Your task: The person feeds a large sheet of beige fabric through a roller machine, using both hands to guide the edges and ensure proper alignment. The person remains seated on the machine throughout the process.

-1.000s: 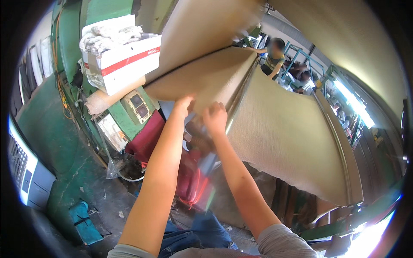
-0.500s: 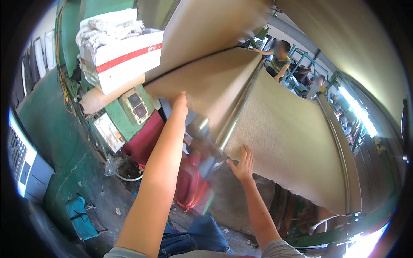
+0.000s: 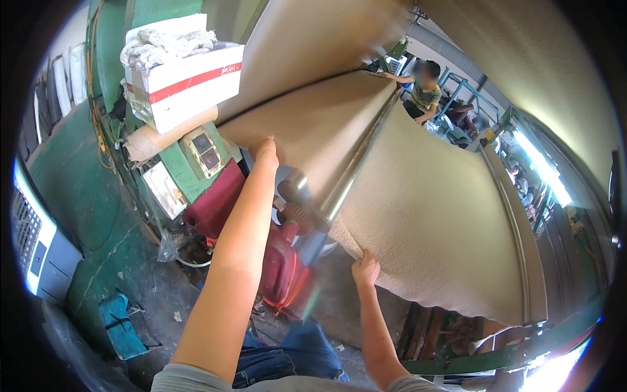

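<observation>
A wide tan sheet of textured material (image 3: 437, 215) runs over a shiny metal roller (image 3: 359, 160) and sags to the right of it. My right hand (image 3: 366, 268) is closed in a pinch on the sheet's near edge, just right of the roller's end. Left of the roller, my left hand (image 3: 264, 152) is closed on the near edge of the sheet's other stretch; its fingertips are partly hidden. Below the roller's near end sits a dark red machine part (image 3: 284, 268), with a gear beside it.
A white box with a red stripe (image 3: 196, 81), topped with pale rags, stands on the green machine at left, above a switch panel (image 3: 202, 153). Another person (image 3: 424, 98) works at the roller's far end. A teal bag (image 3: 123, 330) lies on the floor.
My right hand has gone from spread fingers on the sheet to a pinch on its edge, lower down, pulling up a fold. My left hand has shifted slightly left.
</observation>
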